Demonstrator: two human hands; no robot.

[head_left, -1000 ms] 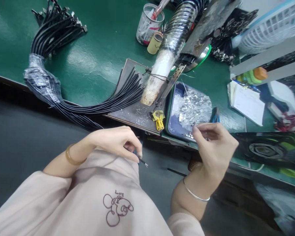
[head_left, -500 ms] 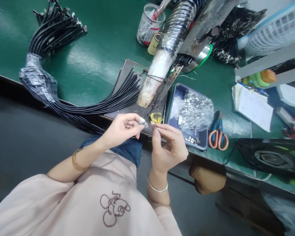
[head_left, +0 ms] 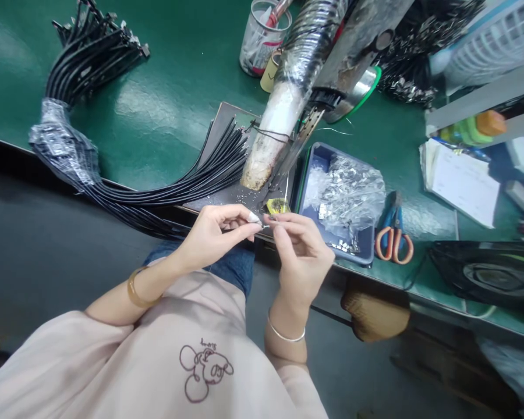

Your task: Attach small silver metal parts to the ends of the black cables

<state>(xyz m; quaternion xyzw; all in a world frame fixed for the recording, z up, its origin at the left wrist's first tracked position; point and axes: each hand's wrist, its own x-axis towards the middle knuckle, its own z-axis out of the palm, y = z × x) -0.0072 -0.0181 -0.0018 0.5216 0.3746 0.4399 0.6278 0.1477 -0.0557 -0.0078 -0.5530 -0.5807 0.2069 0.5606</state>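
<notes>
My left hand [head_left: 216, 235] and my right hand [head_left: 303, 247] meet fingertip to fingertip at the bench's front edge. Both are closed in a pinch on a small metal piece [head_left: 266, 226], too tiny to make out fully. White tape covers one fingertip of the left hand. Just behind the fingers lies a yellow item [head_left: 278, 205] on a dark board [head_left: 213, 131]. Left of them, the bare ends of a bundle of black cables [head_left: 170, 192] rest on that board. A blue tray [head_left: 303, 195] holding bagged and loose metal parts stands beside my right hand.
A white-tipped duct [head_left: 273, 125] and a metal arm [head_left: 347, 64] hang over the board. Right of the tray lie orange-handled pliers [head_left: 393, 235], a paper pad [head_left: 463, 180] and a black fan-like item [head_left: 489, 276]. A clear cup [head_left: 255, 49] stands behind.
My right hand has moved slightly left, bringing its fingertips up to those of my left hand, which were a little apart before. The view has shifted slightly.
</notes>
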